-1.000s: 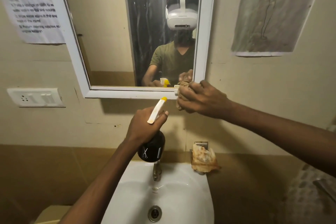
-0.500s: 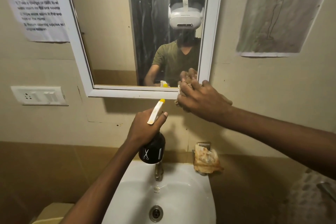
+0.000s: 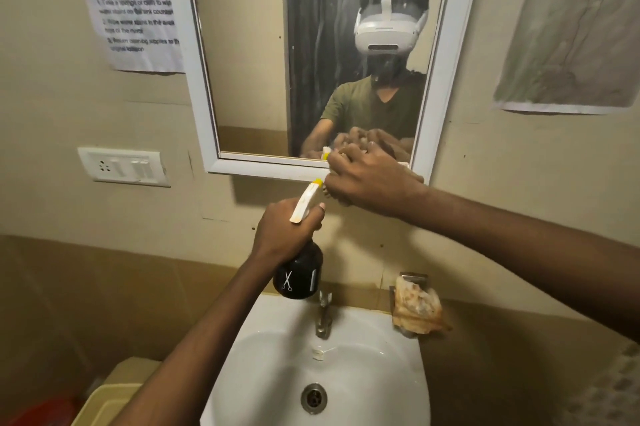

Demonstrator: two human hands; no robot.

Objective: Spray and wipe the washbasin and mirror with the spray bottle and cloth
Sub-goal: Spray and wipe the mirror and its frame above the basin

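Mirror point(image 3: 249, 55) lower edge: right hand point(image 3: 372, 180) grip closed over cloth; left hand point(image 3: 284, 231) clasps spray bottle point(image 3: 299, 273) neck

Blk spray bottle point(image 3: 298, 278) w/ white scissors mark, yellow tip; white washbasin point(image 3: 398, 373); white-framed mirror point(image 3: 197, 79).

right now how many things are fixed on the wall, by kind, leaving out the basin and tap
Mirror: 1
Paper sheets, one printed notice and one drawing: 2
Switch and socket plate: 1
Soap holder: 1
Total: 5
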